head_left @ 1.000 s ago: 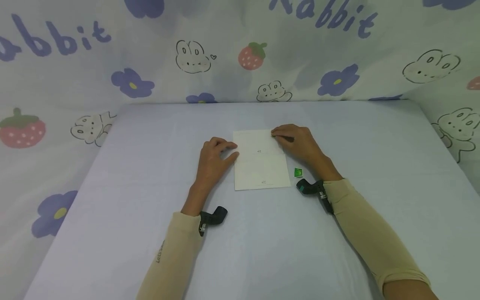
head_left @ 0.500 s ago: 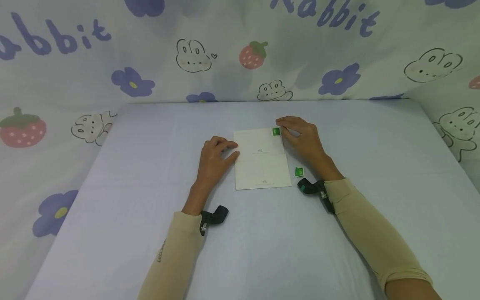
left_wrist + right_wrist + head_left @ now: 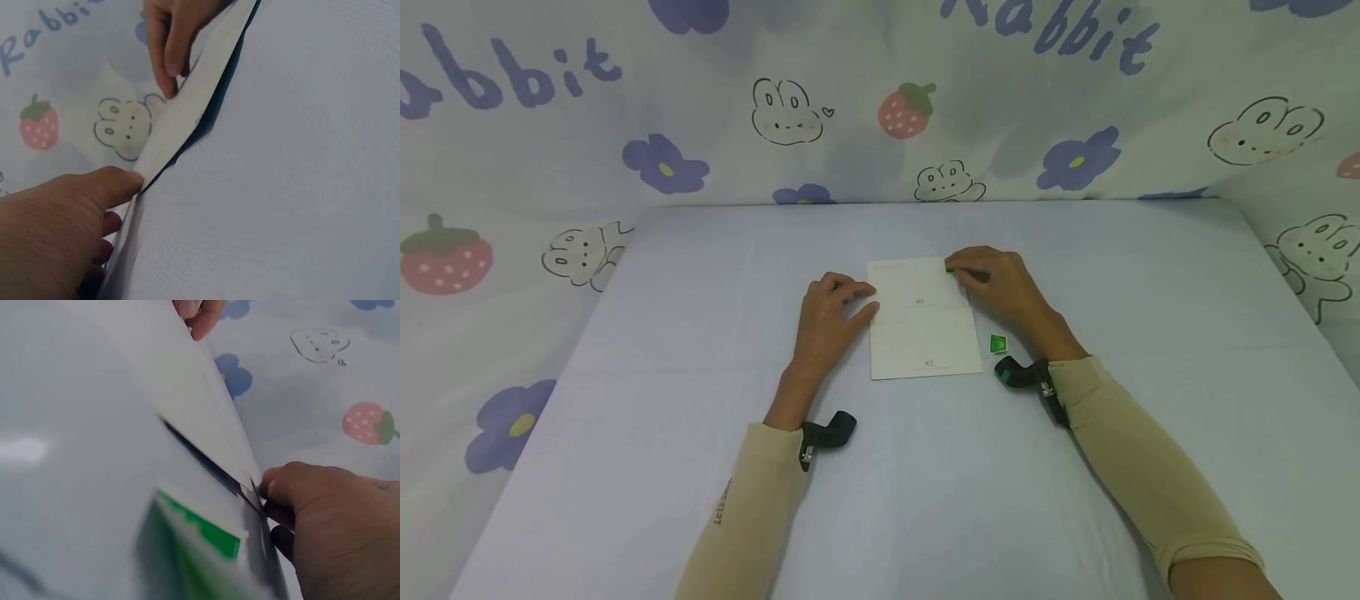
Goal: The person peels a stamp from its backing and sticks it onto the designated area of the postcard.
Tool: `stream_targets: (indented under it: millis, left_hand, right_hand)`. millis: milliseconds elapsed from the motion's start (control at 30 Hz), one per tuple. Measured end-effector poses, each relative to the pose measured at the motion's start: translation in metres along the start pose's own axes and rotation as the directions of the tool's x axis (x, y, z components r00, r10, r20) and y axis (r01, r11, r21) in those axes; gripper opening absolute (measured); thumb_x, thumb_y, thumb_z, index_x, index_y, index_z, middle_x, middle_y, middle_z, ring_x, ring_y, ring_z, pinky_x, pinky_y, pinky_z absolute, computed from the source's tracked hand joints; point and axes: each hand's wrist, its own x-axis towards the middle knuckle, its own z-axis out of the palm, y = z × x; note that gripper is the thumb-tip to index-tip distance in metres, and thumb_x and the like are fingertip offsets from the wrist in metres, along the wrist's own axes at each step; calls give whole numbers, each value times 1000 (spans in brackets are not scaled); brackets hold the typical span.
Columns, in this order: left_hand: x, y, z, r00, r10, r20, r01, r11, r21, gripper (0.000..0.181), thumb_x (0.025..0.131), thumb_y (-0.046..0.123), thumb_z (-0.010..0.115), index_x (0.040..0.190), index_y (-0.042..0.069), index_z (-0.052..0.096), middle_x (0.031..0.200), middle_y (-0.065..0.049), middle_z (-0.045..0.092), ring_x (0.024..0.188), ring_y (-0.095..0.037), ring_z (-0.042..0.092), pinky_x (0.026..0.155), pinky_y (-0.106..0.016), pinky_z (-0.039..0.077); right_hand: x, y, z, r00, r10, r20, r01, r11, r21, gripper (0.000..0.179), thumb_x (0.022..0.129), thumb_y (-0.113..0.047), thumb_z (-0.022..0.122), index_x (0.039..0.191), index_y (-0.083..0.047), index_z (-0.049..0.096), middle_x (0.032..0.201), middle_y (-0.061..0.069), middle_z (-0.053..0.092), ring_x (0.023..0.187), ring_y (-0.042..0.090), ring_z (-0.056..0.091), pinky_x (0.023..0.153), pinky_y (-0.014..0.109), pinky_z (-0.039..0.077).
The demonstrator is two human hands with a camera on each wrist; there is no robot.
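Observation:
A white card [image 3: 921, 333] with small print lies on the table; the wrist views show its edge lifted and a dark blue underside. My left hand [image 3: 831, 321] rests at its left side, thumb and fingertips right at the edge and apart from each other. On the upper right corner is a small green stamp [image 3: 949, 267], mostly hidden under my right hand [image 3: 1000, 279], whose fingertips press there. Another green stamp [image 3: 997, 343] lies right of the card; in the right wrist view this loose stamp [image 3: 215, 540] looks bent upward, with a white serrated border.
A white cloth covers the table [image 3: 647, 375]. Behind it hangs a patterned curtain [image 3: 850, 100] with rabbits, strawberries and flowers. Black wrist cameras [image 3: 829, 431] sit on both forearms, over beige sleeves [image 3: 1142, 458].
Half a second ago my right fingers were lifted past the corner and the stamp on it lay visible. They have come back down over it. My left hand stays put.

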Motion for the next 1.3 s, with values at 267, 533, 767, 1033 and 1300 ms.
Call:
stream_targets:
  millis: [267, 533, 767, 1033, 1300]
  left_hand:
    - [0, 1, -2, 1000, 7, -1, -7, 1000, -14, 21, 90, 20, 78, 108, 11, 76, 112, -8, 58, 95, -27, 49, 83, -39, 40]
    - [-3, 0, -2, 1000, -21, 8, 21, 1000, -18, 21, 90, 22, 78, 108, 11, 77, 113, -9, 59, 98, -28, 49, 84, -40, 40]
    - [-1, -1, -1, 1000, 0, -2, 0, 1000, -20, 21, 90, 21, 78, 108, 11, 76, 112, -8, 59, 97, -27, 49, 84, -40, 40]
    - [0, 1, -1, 1000, -7, 3, 7, 1000, -28, 22, 89, 19, 78, 109, 9, 76, 112, -9, 59, 96, -27, 49, 84, -40, 40]
    - [0, 0, -1, 1000, -1, -4, 1, 1000, -30, 21, 89, 18, 78, 108, 10, 77, 111, -9, 58, 95, -27, 49, 83, -39, 40]
  right_hand:
    - [1, 1, -1, 998, -4, 66, 6, 1000, -23, 23, 96, -10, 69, 118, -8, 74, 126, 6, 68, 125, 24, 58, 107, 38, 41]
    - [1, 3, 3, 999, -46, 13, 46, 999, -14, 23, 97, -10, 67, 118, -9, 75, 124, 5, 69, 123, 22, 59, 106, 36, 43]
    - [6, 1, 1, 936, -217, -278, 219, 975, -23, 20, 93, 3, 68, 111, 0, 75, 118, 7, 71, 117, 23, 62, 103, 31, 46]
    - [5, -1, -1, 940, -201, -274, 215, 976, 21, 21, 90, 7, 70, 109, 1, 75, 118, 9, 71, 118, 24, 62, 103, 29, 45]
    - [3, 1, 1, 989, -91, -115, 95, 995, 29, 22, 93, -1, 69, 114, -4, 75, 122, 8, 69, 122, 23, 59, 105, 31, 43]
